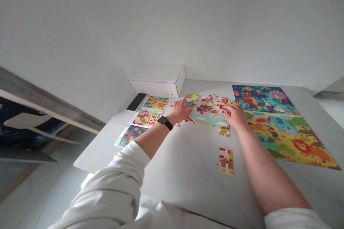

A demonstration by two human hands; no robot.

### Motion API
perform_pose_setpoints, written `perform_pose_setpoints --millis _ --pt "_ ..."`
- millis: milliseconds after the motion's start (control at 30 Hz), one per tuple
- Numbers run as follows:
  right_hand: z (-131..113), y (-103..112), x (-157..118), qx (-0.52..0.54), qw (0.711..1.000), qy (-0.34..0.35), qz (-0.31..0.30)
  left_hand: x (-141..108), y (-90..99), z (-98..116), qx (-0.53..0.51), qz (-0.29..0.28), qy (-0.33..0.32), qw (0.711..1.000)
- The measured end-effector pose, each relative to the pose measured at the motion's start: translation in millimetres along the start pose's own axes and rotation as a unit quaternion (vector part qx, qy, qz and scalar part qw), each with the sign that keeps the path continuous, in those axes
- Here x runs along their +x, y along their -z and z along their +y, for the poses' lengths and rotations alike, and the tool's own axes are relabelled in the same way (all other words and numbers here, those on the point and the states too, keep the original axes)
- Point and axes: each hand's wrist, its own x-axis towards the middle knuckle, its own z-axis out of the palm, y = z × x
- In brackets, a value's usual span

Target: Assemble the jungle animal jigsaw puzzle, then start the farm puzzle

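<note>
By the jigsaw pieces (206,105), box lettering (172,94) seems illegible.

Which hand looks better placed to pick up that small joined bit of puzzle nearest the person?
Probably the right hand: it is just beyond the joined puzzle section and nearly in line with it, while the left hand sits farther off to the side.
</note>
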Motion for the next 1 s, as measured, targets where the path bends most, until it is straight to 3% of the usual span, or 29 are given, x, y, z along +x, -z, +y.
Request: perform_pose_setpoints --millis 300,467,600,733,867,1000 --pt "3 -1 -1 0.000 1.000 0.003 0.003 -4 9.0 -12 -0.011 0.003 0.002 1.000" --pt "0 -1 0 -0.001 1.000 -0.001 0.006 2 7.6 -9 -0.033 0.009 -0.009 0.999" --pt "-1 0 0 0.004 1.000 0.007 0.005 18 3.7 5 -0.049 0.012 -0.040 0.998" --pt "0 0 -1 0.004 1.000 0.015 0.011 45 0.9 16 -0.029 0.003 -0.027 0.999" --pt "1 -1 0 -0.002 1.000 0.001 0.008 68 1.5 9 -0.008 -0.024 0.013 1.000" --pt "2 -1 0 -0.002 1.000 -0.007 0.001 74 0.4 -5 0.006 -0.018 0.045 0.999"
